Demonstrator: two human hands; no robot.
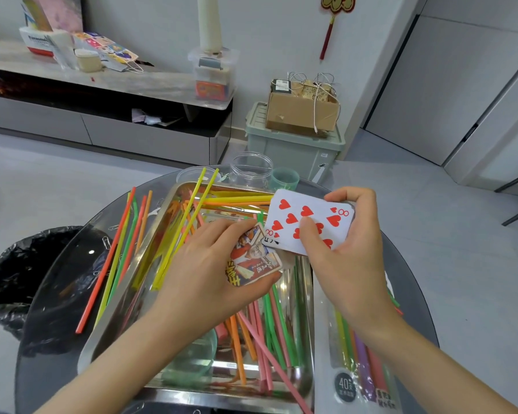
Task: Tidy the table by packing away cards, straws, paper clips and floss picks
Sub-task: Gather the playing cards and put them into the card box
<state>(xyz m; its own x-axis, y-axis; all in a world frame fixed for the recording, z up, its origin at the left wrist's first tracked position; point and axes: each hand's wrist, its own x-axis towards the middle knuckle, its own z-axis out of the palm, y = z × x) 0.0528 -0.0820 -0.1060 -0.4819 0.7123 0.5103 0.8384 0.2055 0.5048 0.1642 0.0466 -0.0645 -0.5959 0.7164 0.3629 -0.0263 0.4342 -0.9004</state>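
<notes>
While the table (51, 309) carries the tray (192, 392) of loose straws (106, 259) beneath your fingers, your right hand (350, 249) grips the cards (308, 222), eight of hearts up, and your left hand (210, 264) pinches a picture card (253, 259) at their corner; a clip (106, 242) lies left of both.

I see the left hand (204, 264) gripping a picture-printed card (253, 261) above the steel tray (210, 394). The right hand (347, 258) holds a card stack (284, 245), eight of hearts (308, 218) uppermost, with the thumb across its face. The two meet at one corner. Coloured straws (174, 234) lie loose in the tray and across its left rim onto the glass table (51, 309). A straw packet (359, 375) lies right of the tray.
</notes>
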